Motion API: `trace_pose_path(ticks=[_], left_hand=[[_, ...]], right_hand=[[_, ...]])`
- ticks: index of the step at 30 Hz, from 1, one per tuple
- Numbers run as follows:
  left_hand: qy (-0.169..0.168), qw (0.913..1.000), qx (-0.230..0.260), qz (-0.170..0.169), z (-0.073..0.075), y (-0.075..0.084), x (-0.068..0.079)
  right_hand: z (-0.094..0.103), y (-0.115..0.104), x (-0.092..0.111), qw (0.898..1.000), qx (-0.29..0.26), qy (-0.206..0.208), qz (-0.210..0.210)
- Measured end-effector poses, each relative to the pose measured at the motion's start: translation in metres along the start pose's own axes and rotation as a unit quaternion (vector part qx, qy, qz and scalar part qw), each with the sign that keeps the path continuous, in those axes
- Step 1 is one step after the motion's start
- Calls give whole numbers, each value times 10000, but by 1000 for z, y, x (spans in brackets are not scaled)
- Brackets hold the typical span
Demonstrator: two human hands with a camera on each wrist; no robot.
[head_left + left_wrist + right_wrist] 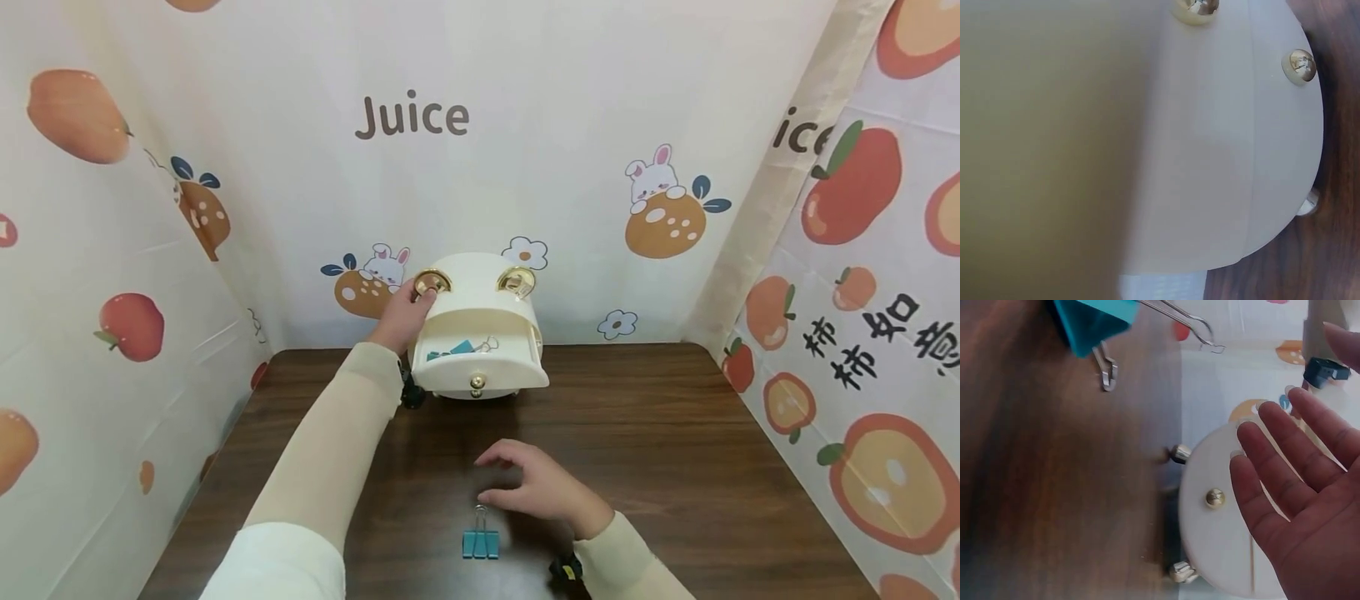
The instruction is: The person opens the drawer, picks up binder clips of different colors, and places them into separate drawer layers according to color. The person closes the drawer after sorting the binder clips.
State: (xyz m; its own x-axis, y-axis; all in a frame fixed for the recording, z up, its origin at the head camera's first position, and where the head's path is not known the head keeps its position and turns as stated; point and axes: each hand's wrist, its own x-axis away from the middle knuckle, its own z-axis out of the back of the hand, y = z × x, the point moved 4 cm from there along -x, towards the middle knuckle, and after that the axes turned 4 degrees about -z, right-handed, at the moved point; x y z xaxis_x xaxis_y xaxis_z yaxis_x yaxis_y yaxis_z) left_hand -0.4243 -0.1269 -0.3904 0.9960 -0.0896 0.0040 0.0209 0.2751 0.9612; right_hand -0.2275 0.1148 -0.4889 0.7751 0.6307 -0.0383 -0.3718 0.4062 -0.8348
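Note:
A rounded white drawer box with gold rings on top stands at the table's back, its upper drawer pulled out. Teal binder clips lie in that drawer. My left hand grips the box's upper left side by a gold ring; some of its fingers are hidden. In the left wrist view, a blurred sleeve covers much of the box front. My right hand hovers over the table with parted, relaxed fingers, holding nothing. Just below it is a teal binder clip, also visible in the right wrist view.
The dark wooden table ends at a pale fruit-printed cloth behind the box. More printed cloth hangs along the right side, and another stretch along the left. Small feet hold the box off the table.

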Motion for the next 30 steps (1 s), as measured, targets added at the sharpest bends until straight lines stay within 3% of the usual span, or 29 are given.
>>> trace_pose_path(ticks=[11,21,30], left_hand=[[-67,10000,49,17,2,-6,0],[-17,9999,47,-95,-2,-4,2],[-3,9999,102,-76,-4,-2,3]], right_hand=[[-24,-1,1,9911,1101,-749,-84],[-45,1,6,9634,2259,-1445,-38],[-52,-2,3,9569,2622,-1234,196]])
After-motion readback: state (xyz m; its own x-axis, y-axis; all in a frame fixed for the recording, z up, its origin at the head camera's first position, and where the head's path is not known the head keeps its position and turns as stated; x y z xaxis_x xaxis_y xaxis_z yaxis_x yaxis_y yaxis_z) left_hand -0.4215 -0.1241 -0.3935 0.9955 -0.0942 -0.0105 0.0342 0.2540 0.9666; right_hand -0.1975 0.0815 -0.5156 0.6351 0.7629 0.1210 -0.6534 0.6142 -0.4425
